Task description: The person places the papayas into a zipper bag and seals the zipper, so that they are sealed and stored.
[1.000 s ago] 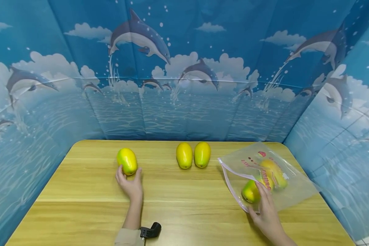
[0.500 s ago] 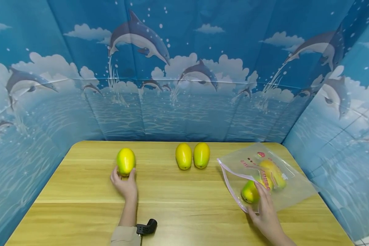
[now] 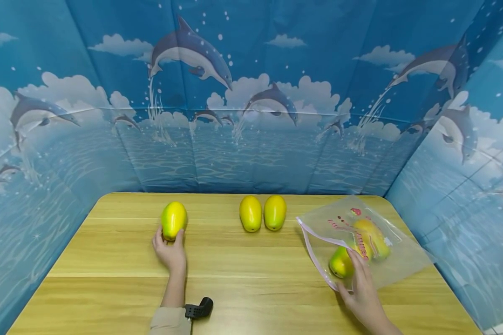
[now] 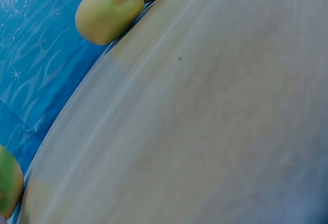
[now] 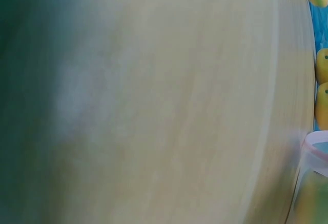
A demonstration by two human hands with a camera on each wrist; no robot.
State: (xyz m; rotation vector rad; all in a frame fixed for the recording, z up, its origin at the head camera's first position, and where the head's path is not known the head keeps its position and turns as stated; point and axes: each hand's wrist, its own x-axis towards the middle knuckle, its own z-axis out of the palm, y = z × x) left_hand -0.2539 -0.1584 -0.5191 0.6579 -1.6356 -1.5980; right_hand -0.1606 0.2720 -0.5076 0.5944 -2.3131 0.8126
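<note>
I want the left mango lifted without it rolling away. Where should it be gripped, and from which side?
Grip the left mango across its narrow middle, coming from the near side, where the left hand already cups its near end. It lies lengthwise, pointing away, so fingers either side of the belly would probably stop it rolling.

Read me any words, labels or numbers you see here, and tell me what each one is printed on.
Red print on the clear zip bag, running down its face beside the right hand: too small and warped to read.
Mangoes, table, dolphin backdrop: no text.
Nothing else readable in any view.
</note>
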